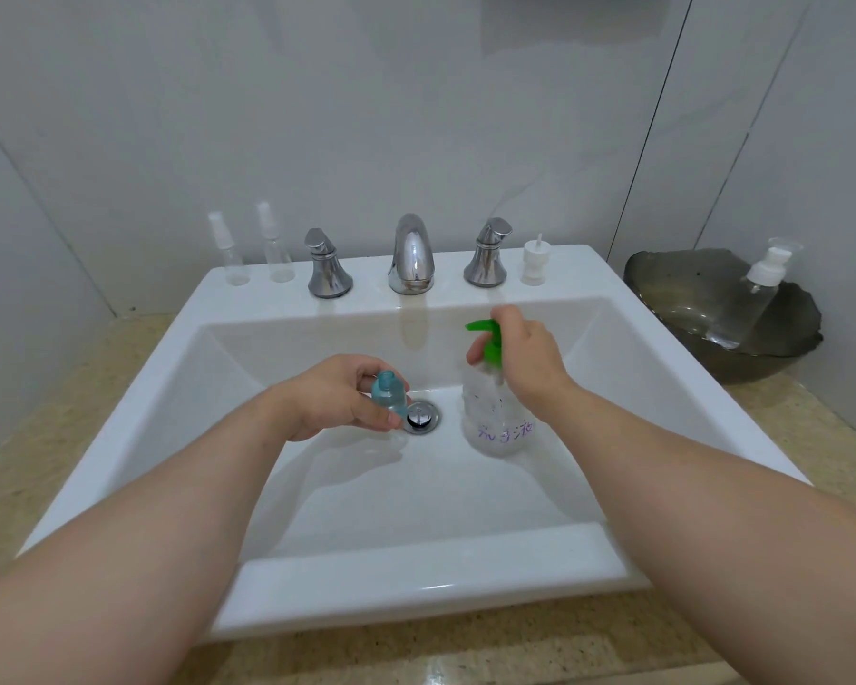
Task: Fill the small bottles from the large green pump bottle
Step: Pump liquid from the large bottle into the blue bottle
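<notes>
Head view: left hand (337, 394) gripping blue bottle (389, 392), uncapped, over drain (422, 417); light, slick, probably squashy, so hold at body. Right hand (527, 360) wrapped round pump bottle (496, 417) neck, upright in sink (416, 578); likely heavier, rigid. Ledge: two spray bottles (232, 259).

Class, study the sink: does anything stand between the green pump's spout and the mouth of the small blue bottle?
Nothing visible does. The blue bottle is uncapped in the left hand, and only bare basin shows between it and the pump gripped by the right hand.
</notes>
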Demonstrator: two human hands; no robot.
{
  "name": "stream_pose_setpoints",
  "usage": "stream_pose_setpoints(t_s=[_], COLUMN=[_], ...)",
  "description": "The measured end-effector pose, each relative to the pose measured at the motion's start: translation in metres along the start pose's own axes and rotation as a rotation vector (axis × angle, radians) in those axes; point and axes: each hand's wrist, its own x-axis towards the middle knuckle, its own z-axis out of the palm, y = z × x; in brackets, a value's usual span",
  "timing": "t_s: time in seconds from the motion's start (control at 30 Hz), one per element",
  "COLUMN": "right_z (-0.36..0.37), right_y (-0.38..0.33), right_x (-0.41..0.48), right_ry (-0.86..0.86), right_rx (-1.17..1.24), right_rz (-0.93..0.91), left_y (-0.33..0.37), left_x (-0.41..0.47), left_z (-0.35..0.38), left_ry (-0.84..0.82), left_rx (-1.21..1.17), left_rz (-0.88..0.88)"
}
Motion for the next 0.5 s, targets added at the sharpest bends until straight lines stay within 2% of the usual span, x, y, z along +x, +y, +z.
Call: stream_pose_setpoints(t_s=[0.2,0.27,0.33,0.43,0.5], right_z=[-0.005,-0.005,-0.007,-0.018,-0.028], right_y=[0.004,0.001,-0.006,-0.017,-0.021], right_x=[0.006,0.006,0.006,0.011,0.021], right_ry=[0.002,0.049,0.18,0.465,0.584], right_rx=[0.188,0.239,0.252,0.148,0.057], right_rz=[0.05,0.077,0.085,0.031,-0.019], left_y=[0.001,0.002,0.004,0.007,0.009], left_x=[0.0,0.0,0.0,-0.001,-0.001], left_z=[0.0,0.002,0.003,0.003,0.004], left_ry=[0.001,0.001,0.006,0.025,0.037], left_rx=[-0.007,-0.009,-0.011,-0.029,-0.046], left_rz=[0.001,0.004,0.012,0.035,0.058])
